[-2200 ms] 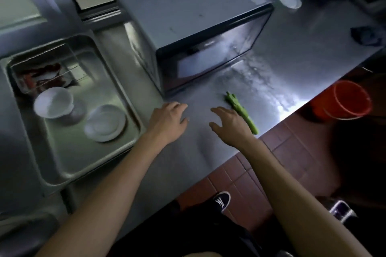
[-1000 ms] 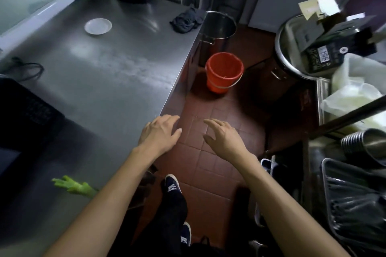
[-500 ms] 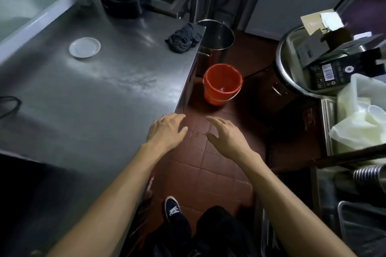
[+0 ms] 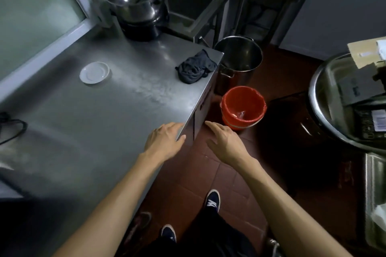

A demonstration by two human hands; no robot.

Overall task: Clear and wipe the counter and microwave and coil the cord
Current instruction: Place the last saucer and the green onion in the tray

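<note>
The steel counter [image 4: 87, 123] fills the left of the view. A crumpled dark grey cloth [image 4: 195, 67] lies at its far right corner. A small white saucer [image 4: 94, 72] sits near the window side. A loop of black cord [image 4: 12, 131] shows at the left edge; the microwave is out of view. My left hand [image 4: 165, 142] hovers open over the counter's front edge, holding nothing. My right hand [image 4: 225, 142] is open over the floor beside the counter, fingers stretched toward the cloth side.
A red bucket [image 4: 243, 108] stands on the tiled floor by the counter end, with a tall steel pot [image 4: 239, 58] behind it. Stacked steel pots [image 4: 135, 0] sit at the counter's far end. A large steel basin [image 4: 325, 110] holding boxes is on the right.
The view has swung right, away from the microwave and the green vegetable piece, toward the counter's far end. Cloth, saucer and bucket now lie closer. Both hands stay open and empty.
</note>
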